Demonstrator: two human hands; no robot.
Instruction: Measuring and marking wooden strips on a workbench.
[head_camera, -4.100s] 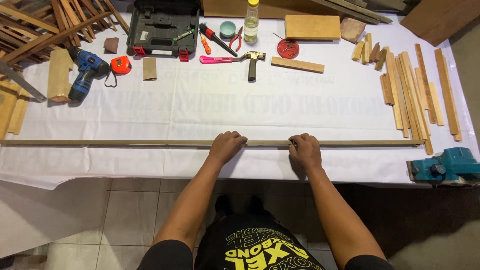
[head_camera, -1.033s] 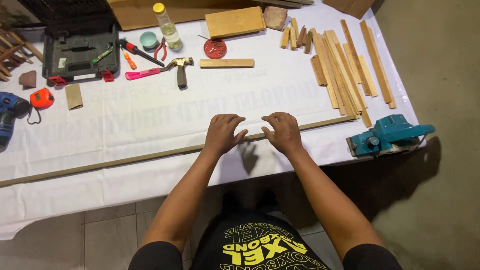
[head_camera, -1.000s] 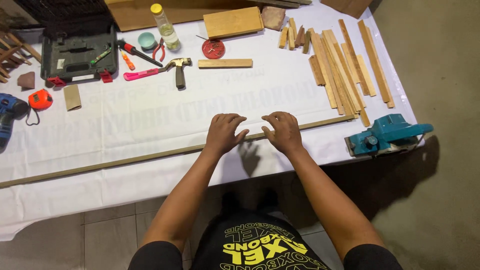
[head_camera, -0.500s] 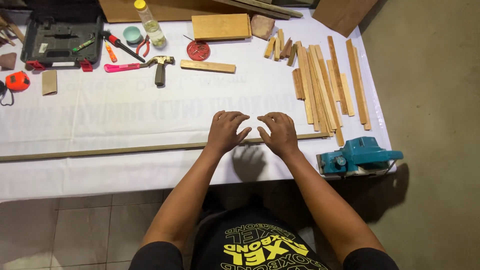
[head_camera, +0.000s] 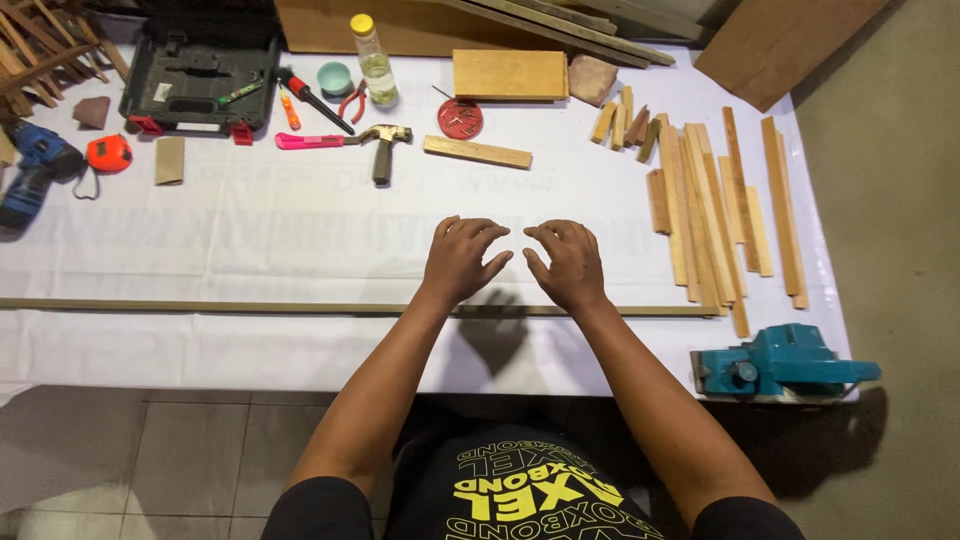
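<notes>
We're hovering both hands over the middle of the frame, left hand (head_camera: 462, 258) and right hand (head_camera: 566, 262) open, fingers spread, gripping nothing. The long thin wood strip (head_camera: 250, 307) is lying across the lower part of the white table cover (head_camera: 300, 230), right under our wrists. Risk we're seeing: it's slim and smooth, so a bumped wrist could be sliding it off the near edge toward the teal planer (head_camera: 775, 362) at lower right
</notes>
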